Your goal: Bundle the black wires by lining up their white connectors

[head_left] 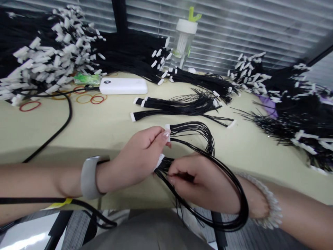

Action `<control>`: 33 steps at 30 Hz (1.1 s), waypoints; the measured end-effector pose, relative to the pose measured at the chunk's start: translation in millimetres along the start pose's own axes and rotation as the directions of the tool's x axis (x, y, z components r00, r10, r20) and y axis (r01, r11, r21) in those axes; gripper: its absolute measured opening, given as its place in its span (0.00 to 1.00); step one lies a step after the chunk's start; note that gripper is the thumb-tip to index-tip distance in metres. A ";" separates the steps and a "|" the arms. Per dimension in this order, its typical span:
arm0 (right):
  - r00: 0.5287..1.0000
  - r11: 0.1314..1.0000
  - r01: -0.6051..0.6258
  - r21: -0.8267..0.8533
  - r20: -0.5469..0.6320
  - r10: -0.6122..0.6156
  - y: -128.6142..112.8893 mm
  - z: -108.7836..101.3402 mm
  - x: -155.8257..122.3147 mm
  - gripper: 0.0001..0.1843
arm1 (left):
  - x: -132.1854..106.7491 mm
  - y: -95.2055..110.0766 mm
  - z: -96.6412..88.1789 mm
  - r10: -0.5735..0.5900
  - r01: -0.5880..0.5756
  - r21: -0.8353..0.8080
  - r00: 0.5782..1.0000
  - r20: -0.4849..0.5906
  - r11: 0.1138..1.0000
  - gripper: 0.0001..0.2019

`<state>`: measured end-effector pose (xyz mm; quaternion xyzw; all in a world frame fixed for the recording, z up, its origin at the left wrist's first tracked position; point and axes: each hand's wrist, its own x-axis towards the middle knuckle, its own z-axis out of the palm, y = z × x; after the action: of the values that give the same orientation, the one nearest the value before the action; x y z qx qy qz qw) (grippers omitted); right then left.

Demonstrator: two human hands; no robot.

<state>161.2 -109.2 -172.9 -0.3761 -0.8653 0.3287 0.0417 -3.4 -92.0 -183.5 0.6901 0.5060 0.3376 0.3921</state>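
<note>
My left hand is closed near the table's front edge, pinching white plastic connectors on the ends of thin black wires. My right hand is closed just to the right of it, gripping the same bundle of black wires. The wires loop out over the table and sweep back around my right wrist in a big arc. A grey band sits on my left wrist and a pearl bracelet on my right.
Two sorted wire bundles lie mid-table. Big heaps of black harnesses with white connectors fill the far left and right. A white power bank, rubber bands, a clear bottle and a black cable are also there.
</note>
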 end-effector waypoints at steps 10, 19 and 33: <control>0.998 0.992 0.014 -0.123 0.069 -0.006 2.0 -16.8 -2.9 0.15 | -1.2 1.1 -1.3 -0.042 0.043 -0.010 0.999 0.026 0.999 0.15; 1.000 0.968 -0.024 -0.248 -0.022 0.019 3.1 -16.3 -5.7 0.08 | -0.1 0.7 -0.4 -0.039 0.039 0.014 0.999 0.025 0.999 0.14; 0.457 0.827 0.362 0.430 -0.855 0.245 51.5 -85.7 -3.3 0.11 | -1.4 0.1 -0.5 -0.065 0.069 -0.041 0.993 0.095 0.997 0.15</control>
<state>223.1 -39.5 -136.4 -0.4287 -0.5901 0.3190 0.6052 -4.1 -93.2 -183.2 0.6789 0.5023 0.3028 0.4417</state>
